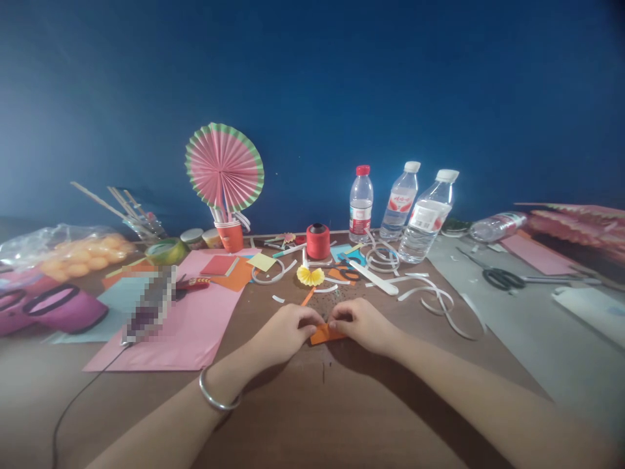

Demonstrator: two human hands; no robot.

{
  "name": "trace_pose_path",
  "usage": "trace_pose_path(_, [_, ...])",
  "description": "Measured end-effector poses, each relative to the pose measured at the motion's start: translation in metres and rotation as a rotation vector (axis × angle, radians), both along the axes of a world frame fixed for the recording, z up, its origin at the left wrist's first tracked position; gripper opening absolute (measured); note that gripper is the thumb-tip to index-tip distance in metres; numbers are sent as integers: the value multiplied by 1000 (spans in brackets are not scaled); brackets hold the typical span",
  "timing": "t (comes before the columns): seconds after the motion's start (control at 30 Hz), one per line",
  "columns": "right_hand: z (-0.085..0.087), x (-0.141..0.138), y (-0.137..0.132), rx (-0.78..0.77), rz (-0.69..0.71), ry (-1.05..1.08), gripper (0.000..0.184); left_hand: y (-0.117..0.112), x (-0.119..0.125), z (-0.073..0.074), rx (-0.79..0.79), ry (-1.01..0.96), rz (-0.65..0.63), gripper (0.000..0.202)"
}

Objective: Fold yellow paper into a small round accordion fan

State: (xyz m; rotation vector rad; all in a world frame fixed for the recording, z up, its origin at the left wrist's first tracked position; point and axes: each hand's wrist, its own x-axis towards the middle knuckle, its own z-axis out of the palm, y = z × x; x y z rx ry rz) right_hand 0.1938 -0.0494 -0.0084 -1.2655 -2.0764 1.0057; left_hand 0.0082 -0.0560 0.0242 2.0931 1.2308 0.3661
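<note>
Both of my hands rest on the brown table (303,404) and pinch a small piece of orange paper (324,335) between them. My left hand (286,332), with a silver bangle on its wrist, grips the paper's left side with curled fingers. My right hand (364,324) presses and pinches the right side. The paper lies flat against the tabletop. Just beyond my fingers sits a small yellow pleated paper fan (310,275) and a thin orange strip (307,296).
A large pink sheet (190,326) lies to the left, and a red thread spool (318,241) stands behind. Three water bottles (398,208) stand at the back right, with white paper strips (439,303) and scissors (502,278) nearby. A pink-green paper fan (224,166) rises from an orange cup (230,236).
</note>
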Motion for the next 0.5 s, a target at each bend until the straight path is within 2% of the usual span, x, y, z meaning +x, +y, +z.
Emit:
trace_pose_path(0.13, [2, 0, 0, -17, -39, 1, 17, 0, 0, 0, -70, -53, 59, 28])
trace_pose_path(0.33, [2, -1, -2, 7, -41, 18, 15, 3, 3, -9, -15, -76, 101, 24])
trace_pose_path(0.5, [3, -1, -4, -10, -52, 36, 17, 7, -2, -12, -151, -108, 105, 24])
